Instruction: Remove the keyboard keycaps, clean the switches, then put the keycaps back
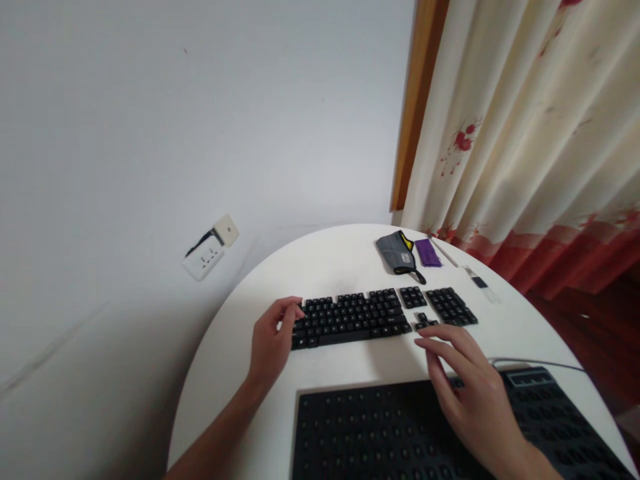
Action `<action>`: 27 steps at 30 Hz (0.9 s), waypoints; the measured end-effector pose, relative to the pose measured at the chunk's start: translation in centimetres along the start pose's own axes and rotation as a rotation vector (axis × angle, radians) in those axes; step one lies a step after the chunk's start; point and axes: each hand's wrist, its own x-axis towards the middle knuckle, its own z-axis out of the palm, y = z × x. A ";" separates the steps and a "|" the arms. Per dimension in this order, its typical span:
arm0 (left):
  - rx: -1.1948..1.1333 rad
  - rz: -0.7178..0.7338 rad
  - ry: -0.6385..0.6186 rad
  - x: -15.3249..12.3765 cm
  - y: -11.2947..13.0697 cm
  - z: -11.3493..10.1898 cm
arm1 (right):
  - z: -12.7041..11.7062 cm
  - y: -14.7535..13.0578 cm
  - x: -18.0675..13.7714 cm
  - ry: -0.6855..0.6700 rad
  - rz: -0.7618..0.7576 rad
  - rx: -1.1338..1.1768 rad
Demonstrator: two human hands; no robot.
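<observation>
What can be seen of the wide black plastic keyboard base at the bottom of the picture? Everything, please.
The wide black keyboard base, plastic by its look, lies flat on the round white table, its near part cut off by the frame. Rows of small pale-dotted key positions, apparently capless, show on its left portion; a light-outlined panel sits at its far right. A thin grey cable runs beyond its far edge. The bare right hand hides part; contact is unclear.
</observation>
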 end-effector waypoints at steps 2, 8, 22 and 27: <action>-0.020 0.011 -0.004 0.3 0.3 -0.4 | 0.0 0.0 0.1 0.024 -0.012 -0.027; -0.096 0.007 -0.083 1.0 2.1 -2.5 | 0.1 0.3 0.6 0.076 -0.026 -0.093; 0.232 0.076 -0.435 1.9 -1.0 -6.6 | 0.7 1.1 0.8 0.099 -0.074 -0.136; 0.335 0.128 -0.559 0.6 -3.0 -6.9 | 0.7 1.4 0.5 0.077 -0.067 -0.134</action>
